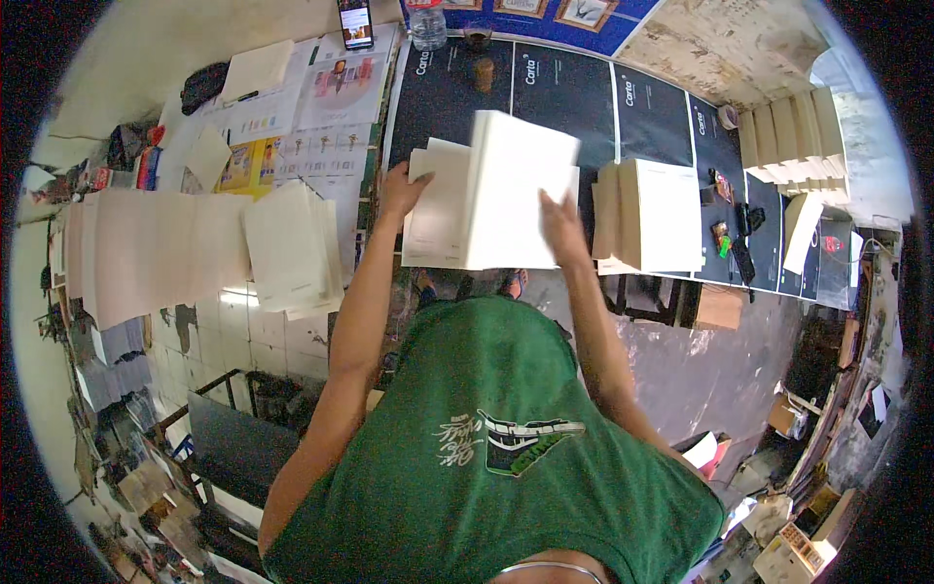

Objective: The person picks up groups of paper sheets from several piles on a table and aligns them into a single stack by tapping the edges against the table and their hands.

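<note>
In front of me lies a pile of cream folded sheets [438, 219] on the dark-topped table. Along the pile's left edge is my left hand [400, 193], its thumb on top and its fingers closed at the side. My right hand [561, 229] grips a thick white sheaf of paper [520, 185] by its right edge, thumb on the front face, the other fingers hidden behind. That sheaf is tilted up over the right part of the pile and is slightly blurred.
Another paper stack [662, 216] stands just right. Long rows of paper lie at left [156, 248], with a looser bundle [290, 243] beside them. More stacks [793, 136] stand far right. A phone [356, 24], a plastic bottle [426, 24] and a glass [478, 39] are at the back.
</note>
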A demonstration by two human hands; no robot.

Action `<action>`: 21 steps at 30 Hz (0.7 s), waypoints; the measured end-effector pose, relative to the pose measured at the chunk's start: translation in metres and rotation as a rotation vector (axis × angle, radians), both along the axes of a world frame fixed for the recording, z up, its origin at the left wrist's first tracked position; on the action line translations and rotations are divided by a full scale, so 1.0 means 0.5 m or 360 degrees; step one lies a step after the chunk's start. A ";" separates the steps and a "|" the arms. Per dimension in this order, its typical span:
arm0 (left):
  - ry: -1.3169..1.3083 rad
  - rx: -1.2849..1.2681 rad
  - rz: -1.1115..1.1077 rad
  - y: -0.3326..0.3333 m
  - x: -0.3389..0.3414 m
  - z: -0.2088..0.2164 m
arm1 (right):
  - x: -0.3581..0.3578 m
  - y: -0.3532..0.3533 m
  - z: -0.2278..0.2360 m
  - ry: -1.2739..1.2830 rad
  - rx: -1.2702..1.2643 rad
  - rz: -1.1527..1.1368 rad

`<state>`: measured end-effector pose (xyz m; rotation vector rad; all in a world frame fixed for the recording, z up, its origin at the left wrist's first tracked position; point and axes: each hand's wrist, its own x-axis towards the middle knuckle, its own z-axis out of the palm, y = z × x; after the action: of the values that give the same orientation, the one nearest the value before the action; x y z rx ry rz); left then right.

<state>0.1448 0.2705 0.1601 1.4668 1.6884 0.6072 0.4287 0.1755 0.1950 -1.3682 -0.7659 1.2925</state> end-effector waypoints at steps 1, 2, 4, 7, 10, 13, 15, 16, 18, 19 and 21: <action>-0.0534 -0.0253 0.0146 0.004 0.001 0.001 | -0.003 0.035 -0.073 -0.0493 0.0054 0.0244; -0.1062 -0.0495 0.0363 -0.006 -0.032 -0.033 | -0.062 0.049 -0.050 0.0020 -0.0105 0.0302; -0.1133 -0.0469 0.0302 0.001 -0.034 -0.044 | -0.094 0.084 -0.195 -0.0487 -0.0081 0.0204; 0.0062 0.0213 -0.0042 -0.045 0.024 0.032 | -0.095 0.079 -0.183 -0.0453 -0.0221 0.0214; -0.0479 0.0070 -0.0080 -0.068 0.014 0.132 | -0.067 0.053 -0.125 -0.0150 -0.0287 0.0238; -0.0945 0.0175 -0.0140 -0.104 -0.007 0.183 | -0.060 0.046 0.007 0.0711 -0.0016 0.0355; -0.1067 0.0347 -0.0254 -0.109 -0.014 0.199 | -0.045 0.046 0.067 0.0500 -0.0040 0.0597; -0.1077 0.0245 -0.0246 -0.114 -0.006 0.232 | -0.026 0.049 0.036 0.0265 -0.0041 0.0567; -0.1086 0.0384 -0.0197 -0.124 -0.008 0.174 | -0.018 0.057 0.001 -0.0012 0.0029 0.0603; -0.1087 0.0452 -0.0167 -0.130 -0.011 0.134 | -0.027 0.053 -0.003 -0.0051 0.0095 0.0648; -0.0893 0.0485 -0.0066 -0.143 -0.009 0.080 | -0.037 0.051 -0.025 -0.0049 0.0171 0.0584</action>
<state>0.1405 0.1991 0.2004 1.3596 1.1593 1.1688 0.4103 0.2009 0.1823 -1.1986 -1.1298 1.4895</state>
